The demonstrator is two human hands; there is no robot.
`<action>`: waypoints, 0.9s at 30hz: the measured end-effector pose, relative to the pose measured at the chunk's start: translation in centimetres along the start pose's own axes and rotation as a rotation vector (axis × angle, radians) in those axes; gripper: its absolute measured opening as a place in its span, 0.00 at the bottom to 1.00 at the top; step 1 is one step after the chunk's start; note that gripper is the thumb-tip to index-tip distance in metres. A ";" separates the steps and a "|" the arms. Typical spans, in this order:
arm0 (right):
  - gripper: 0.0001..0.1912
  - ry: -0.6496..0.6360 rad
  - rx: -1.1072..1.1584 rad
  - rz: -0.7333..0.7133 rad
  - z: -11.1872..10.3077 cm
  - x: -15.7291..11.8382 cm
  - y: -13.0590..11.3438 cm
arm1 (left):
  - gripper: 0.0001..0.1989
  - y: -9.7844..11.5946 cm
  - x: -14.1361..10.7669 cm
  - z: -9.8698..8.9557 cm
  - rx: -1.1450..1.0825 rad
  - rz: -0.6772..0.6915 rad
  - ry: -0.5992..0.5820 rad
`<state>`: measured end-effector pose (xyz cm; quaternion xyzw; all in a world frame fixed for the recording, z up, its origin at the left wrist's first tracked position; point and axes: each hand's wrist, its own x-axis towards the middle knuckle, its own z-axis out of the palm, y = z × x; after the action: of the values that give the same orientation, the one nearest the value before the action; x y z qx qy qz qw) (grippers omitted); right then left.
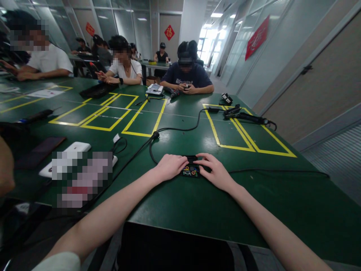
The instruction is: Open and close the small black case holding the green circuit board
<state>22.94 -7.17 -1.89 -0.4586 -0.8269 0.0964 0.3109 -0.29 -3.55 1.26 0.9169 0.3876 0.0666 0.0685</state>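
Note:
A small opened black electronic device (190,172) lies on the green table in front of me, its circuit board and orange ring-shaped parts showing. My left hand (170,166) grips its left side, the fingertips reaching over the upper edge. From the right, my right hand (216,173) pinches it with curved fingers above and the thumb lower down. Between the fingertips sits a dark part at the device's top; I cannot tell whether it is separate. The cable (153,146) passes just behind my left hand.
Yellow tape (232,146) marks boxes on the green table (175,203). A black tool with a cord (245,117) lies at the back right. White box-like device (66,160) and a dark phone (41,152) lie left. Across the table, people work; a drill (175,93) lies near one.

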 end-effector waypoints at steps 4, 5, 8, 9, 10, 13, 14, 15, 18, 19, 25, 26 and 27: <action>0.12 0.029 0.110 0.043 -0.2 -0.2 -0.1 | 0.14 -0.3 0.0 0.1 -0.096 0.048 0.048; 0.11 0.038 0.132 0.050 -0.2 -0.3 -0.1 | 0.13 -0.3 -0.1 0.1 -0.129 0.044 0.060; 0.11 0.042 0.205 0.063 -0.1 -0.3 0.0 | 0.08 -0.5 -0.1 0.1 -0.223 -0.032 0.083; 0.11 0.036 0.229 0.071 0.0 -0.3 0.1 | 0.08 -0.5 -0.1 0.0 -0.252 -0.067 0.084; 0.11 0.030 0.252 0.080 0.0 -0.3 0.1 | 0.09 -0.5 -0.1 0.0 -0.279 -0.100 0.082; 0.11 0.025 0.304 0.104 0.1 -0.1 0.1 | 0.17 -0.5 0.0 -0.1 -0.340 -0.154 0.071; 0.10 0.025 0.318 0.108 0.1 -0.1 0.1 | 0.20 -0.6 0.0 0.0 -0.356 -0.159 0.068; 0.10 0.026 0.331 0.109 0.1 0.0 0.0 | 0.21 -0.6 0.0 0.0 -0.368 -0.164 0.067; 0.08 0.044 0.359 0.106 0.0 0.2 -0.2 | 0.24 -1.1 0.1 0.2 -0.421 -0.175 0.062; 0.07 0.061 0.364 0.104 0.0 0.3 -0.3 | 0.25 -1.4 0.1 0.3 -0.465 -0.170 0.053; 0.10 0.153 0.476 0.146 0.3 0.3 -0.9 | 0.23 -2.9 0.5 0.7 -0.863 -0.146 -0.018; 0.13 0.158 0.501 0.162 0.4 0.3 -1.0 | 0.21 -3.0 0.6 0.7 -0.901 -0.150 -0.019; 0.15 0.164 0.524 0.182 0.5 0.3 -1.1 | 0.19 -3.1 0.6 0.7 -0.931 -0.153 -0.017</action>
<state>21.78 -7.49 -1.69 -0.4414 -0.7013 0.2966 0.4747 -1.92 -1.06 0.07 0.7579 0.3824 0.2206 0.4803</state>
